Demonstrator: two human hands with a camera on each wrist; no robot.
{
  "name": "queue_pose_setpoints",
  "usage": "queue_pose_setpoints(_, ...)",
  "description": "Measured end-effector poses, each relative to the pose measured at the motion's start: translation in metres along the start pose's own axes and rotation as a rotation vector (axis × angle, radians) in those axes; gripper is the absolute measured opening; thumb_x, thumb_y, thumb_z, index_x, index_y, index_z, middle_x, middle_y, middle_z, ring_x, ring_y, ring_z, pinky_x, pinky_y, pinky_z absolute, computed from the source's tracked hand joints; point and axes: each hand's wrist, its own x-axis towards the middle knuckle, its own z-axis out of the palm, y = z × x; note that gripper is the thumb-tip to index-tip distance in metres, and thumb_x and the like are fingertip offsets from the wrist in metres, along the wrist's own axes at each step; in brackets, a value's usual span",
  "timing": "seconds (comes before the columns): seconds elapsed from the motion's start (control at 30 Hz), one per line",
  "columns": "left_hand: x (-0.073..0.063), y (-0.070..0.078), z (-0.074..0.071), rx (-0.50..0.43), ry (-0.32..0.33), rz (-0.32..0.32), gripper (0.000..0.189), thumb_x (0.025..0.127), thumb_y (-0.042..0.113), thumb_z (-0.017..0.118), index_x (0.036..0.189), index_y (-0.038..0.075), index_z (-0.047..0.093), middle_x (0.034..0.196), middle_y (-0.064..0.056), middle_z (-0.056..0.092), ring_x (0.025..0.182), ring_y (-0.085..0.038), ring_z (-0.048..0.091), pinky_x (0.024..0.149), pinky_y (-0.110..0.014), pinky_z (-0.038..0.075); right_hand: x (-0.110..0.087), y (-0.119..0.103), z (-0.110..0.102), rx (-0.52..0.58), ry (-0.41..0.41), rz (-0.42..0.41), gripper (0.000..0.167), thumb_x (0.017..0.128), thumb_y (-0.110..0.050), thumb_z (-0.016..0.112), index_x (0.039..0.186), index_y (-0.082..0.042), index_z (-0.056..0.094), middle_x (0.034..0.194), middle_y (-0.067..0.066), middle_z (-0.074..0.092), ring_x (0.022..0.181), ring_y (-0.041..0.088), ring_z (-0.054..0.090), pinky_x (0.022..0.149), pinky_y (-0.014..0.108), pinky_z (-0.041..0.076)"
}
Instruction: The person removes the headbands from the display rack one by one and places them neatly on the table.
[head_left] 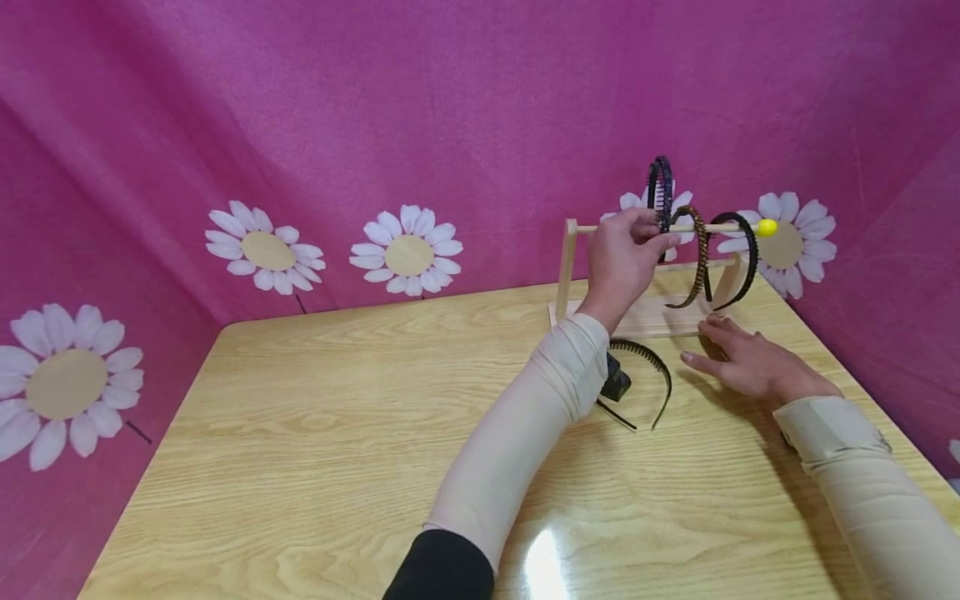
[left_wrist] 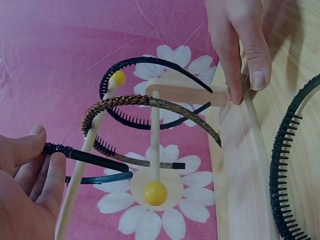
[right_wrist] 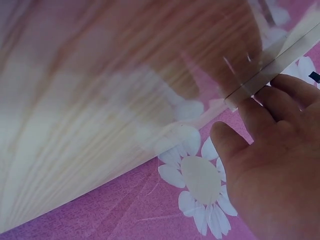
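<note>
Pinching sparkly headband [head_left: 661,179] at rod [left_wrist: 70,202] with left grip [head_left: 624,258]; resting right grip [head_left: 753,365], fingers loosely extended, against stand base [head_left: 645,321]; counting bronze headband [head_left: 703,250] and black headband [head_left: 752,258] as hung, toothed headband [head_left: 669,379] as unhung on desk [head_left: 337,433]

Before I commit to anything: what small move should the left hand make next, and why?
Probably lower the held black headband until its arch rests on the rod. The left hand pinches it with the arch standing well above the rod, while the brown headband and the other black headband hang there with their arches lower.
</note>
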Motion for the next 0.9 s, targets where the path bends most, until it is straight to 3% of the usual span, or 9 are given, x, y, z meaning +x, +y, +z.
queue_pose_setpoints(0.3, 0.002, 0.007, -0.008, -0.043, 0.037, 0.052, 0.031, 0.083, 0.014, 0.085, 0.11, 0.005, 0.075, 0.091, -0.001, 0.076, 0.075, 0.003, 0.067, 0.067, -0.007, 0.049, 0.001, 0.001, 0.0, 0.012, 0.005, -0.004, 0.09, 0.101, -0.064, 0.043, 0.155, 0.006, 0.025, 0.161, 0.032, 0.014, 0.146, 0.052, 0.011, 0.109, 0.075, 0.012)
queue_pose_setpoints(0.9, 0.002, 0.015, -0.018, -0.123, 0.121, 0.078, 0.028, 0.083, 0.014, 0.085, 0.108, 0.005, 0.075, 0.09, -0.003, 0.076, 0.072, 0.007, 0.064, 0.067, -0.008, 0.05, 0.0, 0.002, 0.001, 0.028, 0.001, -0.004, 0.09, 0.1, -0.063, 0.044, 0.155, 0.006, 0.025, 0.161, 0.031, 0.013, 0.147, 0.05, 0.01, 0.109, 0.075, 0.01)
